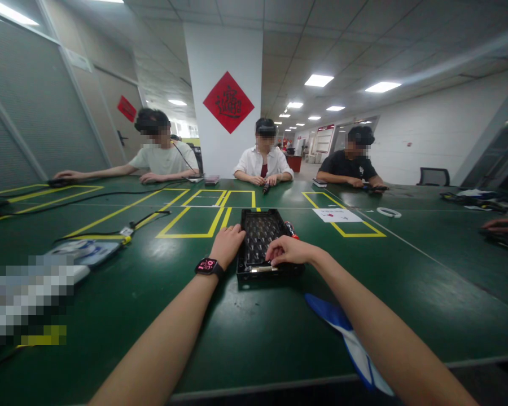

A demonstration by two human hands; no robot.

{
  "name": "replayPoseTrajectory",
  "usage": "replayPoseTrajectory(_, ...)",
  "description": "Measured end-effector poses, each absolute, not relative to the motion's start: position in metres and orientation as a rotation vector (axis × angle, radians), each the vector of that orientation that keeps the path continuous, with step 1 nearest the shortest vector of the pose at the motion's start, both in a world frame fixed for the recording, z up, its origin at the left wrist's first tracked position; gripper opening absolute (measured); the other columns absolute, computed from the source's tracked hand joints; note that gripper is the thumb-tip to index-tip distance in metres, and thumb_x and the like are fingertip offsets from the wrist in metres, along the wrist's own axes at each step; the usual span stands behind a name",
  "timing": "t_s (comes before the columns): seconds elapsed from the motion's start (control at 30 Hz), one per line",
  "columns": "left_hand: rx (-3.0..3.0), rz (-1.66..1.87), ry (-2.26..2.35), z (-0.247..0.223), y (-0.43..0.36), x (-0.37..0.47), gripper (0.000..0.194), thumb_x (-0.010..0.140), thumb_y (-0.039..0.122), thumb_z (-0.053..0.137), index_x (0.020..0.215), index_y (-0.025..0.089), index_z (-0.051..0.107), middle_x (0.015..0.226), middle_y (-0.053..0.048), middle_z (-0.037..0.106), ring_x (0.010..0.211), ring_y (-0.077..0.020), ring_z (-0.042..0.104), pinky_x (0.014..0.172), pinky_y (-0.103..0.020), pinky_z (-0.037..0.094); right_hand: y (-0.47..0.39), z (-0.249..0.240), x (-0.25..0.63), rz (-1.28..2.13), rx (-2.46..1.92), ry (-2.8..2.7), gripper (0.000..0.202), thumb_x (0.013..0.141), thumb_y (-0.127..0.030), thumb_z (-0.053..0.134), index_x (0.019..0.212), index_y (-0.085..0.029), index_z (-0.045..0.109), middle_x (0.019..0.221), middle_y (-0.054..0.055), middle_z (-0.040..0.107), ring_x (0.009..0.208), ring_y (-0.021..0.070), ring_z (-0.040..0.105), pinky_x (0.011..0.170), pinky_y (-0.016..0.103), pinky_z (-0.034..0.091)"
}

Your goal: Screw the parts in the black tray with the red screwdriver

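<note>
Green tabletop marked with yellow tape rectangles forms the surface (152,304), with a white pillar (224,51) beyond bearing a red diamond-shaped sign (228,102). On it, near the center, sits a black open tray (260,237), its long axis running away from the wearer. The left hand (230,243) reaches forward, forearm angled inward, its fingers close together at the tray's left edge. The right hand (284,250) comes in from the right, wrist bent, fingers curled down over the tray's near part; whether they pinch anything, I cannot tell.
</note>
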State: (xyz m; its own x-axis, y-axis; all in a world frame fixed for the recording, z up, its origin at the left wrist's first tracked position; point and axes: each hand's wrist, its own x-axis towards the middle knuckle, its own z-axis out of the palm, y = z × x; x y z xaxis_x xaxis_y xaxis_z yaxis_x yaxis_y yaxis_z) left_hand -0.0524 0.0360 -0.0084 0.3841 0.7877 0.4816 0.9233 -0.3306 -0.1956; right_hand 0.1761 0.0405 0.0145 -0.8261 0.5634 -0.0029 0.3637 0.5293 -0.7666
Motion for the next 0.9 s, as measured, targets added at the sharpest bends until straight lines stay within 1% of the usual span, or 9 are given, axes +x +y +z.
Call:
replayPoseTrajectory(0.23,-2.223,-0.415,-1.499,-0.012,0.037,-0.053,0.022,0.086,0.015,0.037,0.09,0.019,0.058,0.103,-0.008,0.052,0.091,-0.0179,0.053,0.079,-0.031,0.038,0.041,0.016,0.175,1.179,-0.755,-2.539,0.031,0.065,-0.03,0.069,0.089,-0.011,0.065,0.074,0.004,0.065,0.07,0.0119,0.06,0.065,0.023,0.047)
replayPoseTrajectory(0.47,-2.259,-0.508,-1.546,-0.018,0.041,-0.055,0.025,0.087,0.014,0.036,0.1,0.022,0.056,0.113,-0.007,0.05,0.094,-0.017,0.053,0.084,-0.031,0.039,0.042,0.014,0.176,1.157,-0.764,-2.532,0.031,0.065,-0.031,0.068,0.09,-0.011,0.064,0.076,0.004,0.065,0.071,0.0121,0.06,0.066,0.023,0.047)
replayPoseTrajectory(0.67,-2.312,-0.606,-1.623,-0.026,0.046,-0.059,0.029,0.086,0.013,0.037,0.107,0.023,0.053,0.116,-0.007,0.048,0.094,-0.0166,0.054,0.085,-0.03,0.04,0.043,0.014,0.176,1.168,-0.774,-2.532,0.034,0.065,-0.031,0.069,0.092,-0.011,0.065,0.077,0.005,0.066,0.072,0.0126,0.061,0.067,0.024,0.048)
replayPoseTrajectory(0.9,-2.368,-0.671,-1.621,-0.029,0.049,-0.06,0.031,0.085,0.012,0.036,0.108,0.023,0.053,0.118,-0.007,0.046,0.094,-0.0169,0.054,0.085,-0.031,0.041,0.044,0.014,0.176,1.169,-0.78,-2.536,0.032,0.066,-0.032,0.068,0.09,-0.011,0.065,0.077,0.005,0.066,0.072,0.0127,0.061,0.068,0.024,0.048)
